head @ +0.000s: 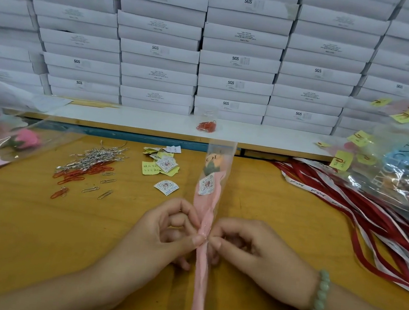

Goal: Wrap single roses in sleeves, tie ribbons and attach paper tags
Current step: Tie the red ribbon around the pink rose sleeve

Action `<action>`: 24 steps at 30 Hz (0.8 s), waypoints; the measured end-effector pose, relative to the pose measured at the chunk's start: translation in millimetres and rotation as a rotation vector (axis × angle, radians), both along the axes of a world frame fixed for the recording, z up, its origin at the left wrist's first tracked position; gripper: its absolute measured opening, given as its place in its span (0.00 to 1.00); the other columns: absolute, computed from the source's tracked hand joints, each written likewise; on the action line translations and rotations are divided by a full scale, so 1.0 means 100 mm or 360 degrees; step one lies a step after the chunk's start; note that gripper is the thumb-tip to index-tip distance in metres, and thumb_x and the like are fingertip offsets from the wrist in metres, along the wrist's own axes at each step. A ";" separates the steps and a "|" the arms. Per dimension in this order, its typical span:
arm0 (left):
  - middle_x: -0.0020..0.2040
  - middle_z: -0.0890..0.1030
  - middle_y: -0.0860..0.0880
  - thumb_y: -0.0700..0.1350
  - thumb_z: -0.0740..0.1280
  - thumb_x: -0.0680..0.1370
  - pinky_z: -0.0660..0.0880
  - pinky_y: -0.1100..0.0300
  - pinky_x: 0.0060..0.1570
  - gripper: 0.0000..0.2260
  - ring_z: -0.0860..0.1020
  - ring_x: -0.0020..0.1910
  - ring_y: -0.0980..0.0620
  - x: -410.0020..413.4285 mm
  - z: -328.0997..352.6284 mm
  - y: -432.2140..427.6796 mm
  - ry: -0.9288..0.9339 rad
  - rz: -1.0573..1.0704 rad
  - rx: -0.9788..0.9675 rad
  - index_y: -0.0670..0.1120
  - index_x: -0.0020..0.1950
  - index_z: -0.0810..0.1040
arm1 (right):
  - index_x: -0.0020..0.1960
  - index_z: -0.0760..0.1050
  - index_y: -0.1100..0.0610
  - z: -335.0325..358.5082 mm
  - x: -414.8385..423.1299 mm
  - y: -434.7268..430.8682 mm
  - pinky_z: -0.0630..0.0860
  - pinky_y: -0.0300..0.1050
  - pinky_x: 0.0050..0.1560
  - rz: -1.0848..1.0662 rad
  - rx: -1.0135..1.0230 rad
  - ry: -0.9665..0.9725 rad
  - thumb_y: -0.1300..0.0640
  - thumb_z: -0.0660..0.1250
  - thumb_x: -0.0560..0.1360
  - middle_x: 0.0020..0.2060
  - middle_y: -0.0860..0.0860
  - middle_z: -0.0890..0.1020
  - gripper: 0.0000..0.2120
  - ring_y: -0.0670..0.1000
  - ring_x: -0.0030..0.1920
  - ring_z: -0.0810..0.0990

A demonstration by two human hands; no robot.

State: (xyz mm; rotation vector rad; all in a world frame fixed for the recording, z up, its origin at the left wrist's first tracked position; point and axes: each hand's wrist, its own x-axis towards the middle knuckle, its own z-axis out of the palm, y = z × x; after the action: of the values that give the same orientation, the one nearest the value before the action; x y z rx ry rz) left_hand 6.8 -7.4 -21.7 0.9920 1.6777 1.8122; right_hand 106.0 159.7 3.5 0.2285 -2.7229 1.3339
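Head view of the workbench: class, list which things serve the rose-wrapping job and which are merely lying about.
Job in hand:
sleeved rose, pinched by left hand and right hand
ribbons
paper tags
paper clips, probably for fixing tags

Lying about:
stacked white boxes
bead bracelet, merely worn

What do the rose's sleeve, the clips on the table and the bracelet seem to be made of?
Sleeve: clear glossy plastic film, it glints and shows the rose; pink part looks like paper. Clips: wire, silver ones probably bare metal, red ones coated. Bracelet: pale-green beads, perhaps stone or glass.
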 end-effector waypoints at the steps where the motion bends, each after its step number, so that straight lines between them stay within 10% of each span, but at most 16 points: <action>1: 0.42 0.77 0.32 0.42 0.72 0.70 0.76 0.61 0.30 0.07 0.79 0.36 0.45 0.00 0.00 0.00 0.0004 -0.0008 0.0011 0.50 0.40 0.76 | 0.43 0.76 0.66 0.01 0.00 0.00 0.68 0.29 0.33 0.0013 -0.0149 -0.0094 0.63 0.62 0.80 0.34 0.50 0.80 0.10 0.39 0.30 0.75; 9: 0.36 0.79 0.43 0.40 0.71 0.70 0.73 0.62 0.27 0.07 0.78 0.32 0.52 0.04 0.01 0.01 0.0112 -0.0036 0.0046 0.48 0.41 0.74 | 0.40 0.73 0.60 0.08 -0.03 0.01 0.55 0.30 0.20 0.0025 -0.0906 -0.0759 0.61 0.58 0.81 0.31 0.50 0.78 0.11 0.41 0.24 0.61; 15: 0.36 0.78 0.46 0.42 0.71 0.70 0.71 0.63 0.27 0.07 0.77 0.33 0.53 0.04 0.02 0.00 0.0190 0.0035 -0.0010 0.50 0.40 0.74 | 0.45 0.76 0.60 0.15 -0.07 0.13 0.60 0.30 0.21 0.0161 -0.0779 -0.0924 0.57 0.58 0.80 0.37 0.51 0.81 0.11 0.42 0.26 0.66; 24: 0.36 0.77 0.55 0.36 0.71 0.75 0.69 0.71 0.33 0.14 0.73 0.33 0.60 0.06 -0.01 -0.01 0.0514 0.0063 -0.0214 0.55 0.41 0.73 | 0.52 0.73 0.50 0.34 -0.05 0.84 0.78 0.45 0.42 -0.1038 0.1917 -0.0370 0.52 0.55 0.80 0.44 0.47 0.79 0.09 0.49 0.45 0.79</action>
State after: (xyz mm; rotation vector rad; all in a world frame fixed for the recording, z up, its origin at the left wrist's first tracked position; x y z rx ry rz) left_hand 12.6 -8.5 -23.2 1.2509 1.9924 1.6021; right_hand 100.7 244.0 37.3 -0.7074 -2.9487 -0.5133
